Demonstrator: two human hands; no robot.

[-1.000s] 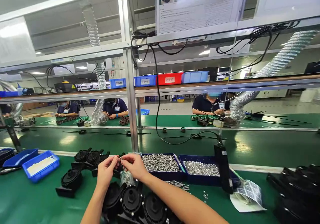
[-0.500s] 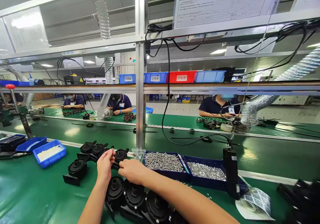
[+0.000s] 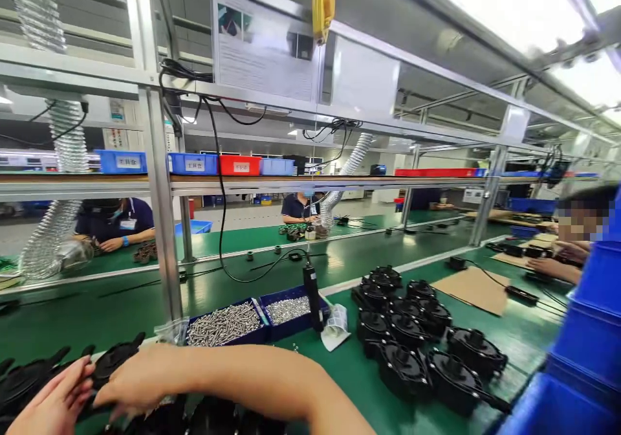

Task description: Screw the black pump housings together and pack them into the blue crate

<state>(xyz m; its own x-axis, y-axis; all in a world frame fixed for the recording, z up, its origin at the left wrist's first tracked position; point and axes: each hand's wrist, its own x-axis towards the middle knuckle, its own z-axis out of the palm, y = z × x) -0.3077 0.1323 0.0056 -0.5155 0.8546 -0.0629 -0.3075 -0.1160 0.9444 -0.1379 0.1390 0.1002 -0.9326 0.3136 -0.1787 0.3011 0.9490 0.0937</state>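
Black round housings (image 3: 115, 359), side arms jutting, clustered lower left; nearer housings (image 3: 213, 415) along bottom, partly hidden.

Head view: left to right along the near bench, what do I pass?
Partly hidden black parts → clear plastic bag → heap of long screws → heap of small metal pieces → black handheld tool → label sheet → bigger black group → stacked blue crates

Black housings (image 3: 402, 365), green benchtop (image 3: 350, 375), silvery screws (image 3: 223, 325), dark blue trays (image 3: 291, 329), one red bin (image 3: 239, 164), blue bins (image 3: 276, 166), tan cardboard (image 3: 473, 288)
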